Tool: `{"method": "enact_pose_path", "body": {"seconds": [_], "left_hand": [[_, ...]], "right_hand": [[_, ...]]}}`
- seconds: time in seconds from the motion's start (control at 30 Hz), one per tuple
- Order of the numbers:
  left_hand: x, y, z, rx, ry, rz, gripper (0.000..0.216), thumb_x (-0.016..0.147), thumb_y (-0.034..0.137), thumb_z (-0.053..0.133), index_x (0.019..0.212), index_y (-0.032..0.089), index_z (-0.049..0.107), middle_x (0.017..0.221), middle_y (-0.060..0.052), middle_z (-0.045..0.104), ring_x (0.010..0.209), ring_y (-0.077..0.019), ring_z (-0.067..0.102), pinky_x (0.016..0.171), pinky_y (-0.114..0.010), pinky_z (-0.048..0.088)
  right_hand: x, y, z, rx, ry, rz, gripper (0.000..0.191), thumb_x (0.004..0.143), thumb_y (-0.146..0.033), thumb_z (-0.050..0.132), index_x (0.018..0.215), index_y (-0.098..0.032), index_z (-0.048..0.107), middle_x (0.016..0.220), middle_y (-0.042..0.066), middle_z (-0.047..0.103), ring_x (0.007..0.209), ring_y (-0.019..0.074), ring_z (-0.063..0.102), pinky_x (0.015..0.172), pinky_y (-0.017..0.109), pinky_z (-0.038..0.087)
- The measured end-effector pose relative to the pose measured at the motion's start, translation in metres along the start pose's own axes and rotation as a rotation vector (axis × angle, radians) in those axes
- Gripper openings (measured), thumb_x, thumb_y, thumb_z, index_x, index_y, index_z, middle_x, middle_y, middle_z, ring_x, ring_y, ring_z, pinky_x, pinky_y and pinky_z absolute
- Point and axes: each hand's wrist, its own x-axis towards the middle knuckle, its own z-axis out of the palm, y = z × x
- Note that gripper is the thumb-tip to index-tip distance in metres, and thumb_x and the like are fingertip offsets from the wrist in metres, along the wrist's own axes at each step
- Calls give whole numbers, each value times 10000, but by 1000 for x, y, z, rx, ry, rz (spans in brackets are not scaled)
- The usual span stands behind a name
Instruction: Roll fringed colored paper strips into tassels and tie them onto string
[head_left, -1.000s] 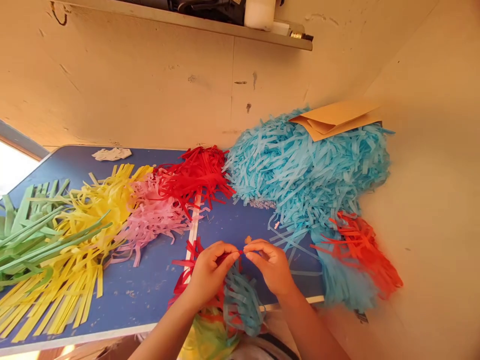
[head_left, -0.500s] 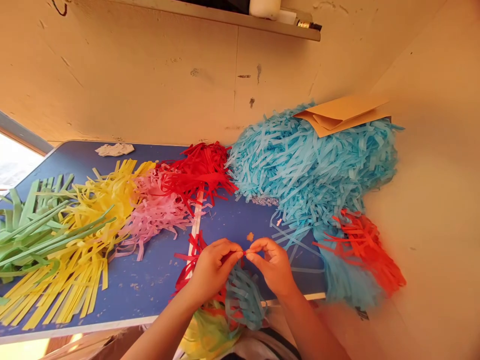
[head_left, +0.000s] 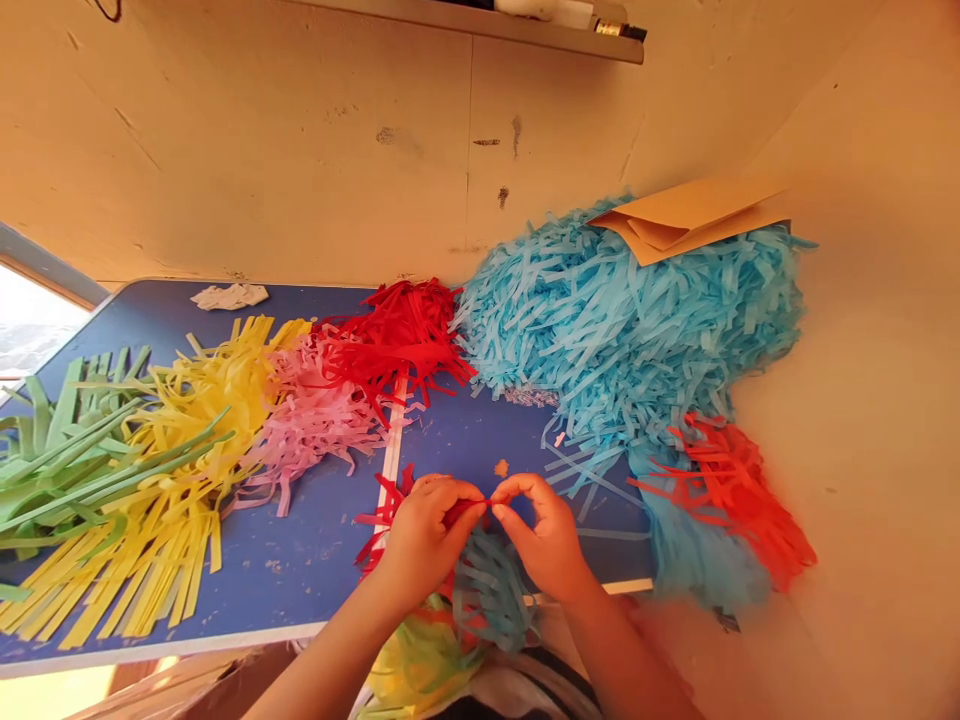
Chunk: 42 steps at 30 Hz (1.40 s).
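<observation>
My left hand (head_left: 424, 540) and my right hand (head_left: 547, 535) meet over the near edge of the blue table (head_left: 300, 570). Both pinch a thin red paper strip (head_left: 486, 503) between their fingertips. Below them hangs a bundle of blue, red, yellow and green fringed paper (head_left: 480, 600), partly hidden by my hands. More red strips (head_left: 379, 520) lie under my left hand.
Piles of cut paper strips cover the table: green (head_left: 52, 460) at far left, yellow (head_left: 172, 470), pink (head_left: 315, 425), red (head_left: 397, 335), a large light blue heap (head_left: 622, 310) and orange-red (head_left: 742, 510) at right. A brown envelope (head_left: 690, 215) rests on the blue heap. Walls close behind and right.
The view has tilted down slightly. My hands stay pinched on the red strip, moving a little closer together.
</observation>
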Motion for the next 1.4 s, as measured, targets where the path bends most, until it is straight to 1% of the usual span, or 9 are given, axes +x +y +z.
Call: {"method": "enact_pose_path", "body": {"seconds": [0.2, 0.33, 0.47, 0.53, 0.6, 0.73, 1.0, 1.3, 1.4], "left_hand": [[0, 0, 3, -25, 47, 37, 146, 904, 280, 570, 828, 237, 688, 770, -7, 732, 763, -181, 651, 884, -382, 477], [0, -1, 0, -62, 17, 68, 103, 900, 280, 597, 863, 255, 689, 810, 16, 748, 747, -164, 666, 950, -397, 456], [1, 3, -3, -32, 11, 87, 144, 845, 303, 671, 977, 244, 667, 929, -19, 746, 866, -201, 673, 901, -404, 475], [2, 5, -3, -24, -12, 122, 52, 873, 288, 641, 887, 244, 665, 868, 1, 742, 815, -178, 673, 968, -431, 433], [3, 5, -2, -14, -20, 153, 86, 897, 262, 609, 834, 242, 663, 821, 15, 738, 770, -157, 674, 999, -435, 412], [1, 1, 3, 56, 118, 266, 74, 889, 256, 624, 895, 250, 697, 944, -17, 753, 867, -173, 691, 990, -418, 431], [0, 8, 8, 149, 264, 383, 160, 893, 165, 597, 857, 267, 714, 863, 22, 763, 763, -129, 689, 1117, -461, 294], [8, -7, 20, 222, 174, 499, 57, 883, 216, 615, 880, 228, 670, 828, 5, 755, 750, -162, 698, 1044, -408, 386], [10, -8, 27, 201, 132, 486, 125, 902, 307, 571, 840, 232, 650, 789, 3, 742, 779, -181, 709, 909, -326, 491]], "right_hand": [[0, -2, -2, 66, -41, 4, 118, 815, -206, 620, 923, -230, 660, 907, 19, 709, 870, 194, 650, 847, 337, 495], [3, 1, -8, 141, -66, 54, 78, 839, -258, 646, 887, -238, 703, 901, 19, 740, 862, 199, 677, 819, 325, 512], [1, -2, -11, 36, -29, -65, 91, 855, -257, 644, 792, -247, 709, 820, 4, 742, 804, 190, 670, 818, 328, 482], [-1, -4, -11, -2, -11, -98, 106, 871, -254, 627, 800, -251, 705, 810, 1, 736, 793, 183, 660, 809, 323, 473], [-4, -6, -11, -5, 11, -93, 115, 881, -253, 612, 807, -250, 701, 811, 1, 731, 789, 179, 653, 785, 312, 476], [-7, -8, -11, -15, 56, -69, 103, 871, -241, 622, 809, -249, 705, 816, 4, 731, 798, 184, 649, 797, 315, 479], [-10, -8, -9, -26, 101, -61, 113, 867, -212, 627, 800, -244, 712, 804, -8, 735, 783, 176, 653, 810, 306, 468], [-13, 1, -8, -122, 165, -163, 101, 878, -226, 660, 785, -234, 699, 787, -19, 740, 770, 149, 663, 832, 297, 420], [-14, 4, -11, -192, 151, -191, 74, 892, -242, 655, 829, -230, 693, 827, -16, 742, 794, 141, 661, 815, 288, 409]]}}
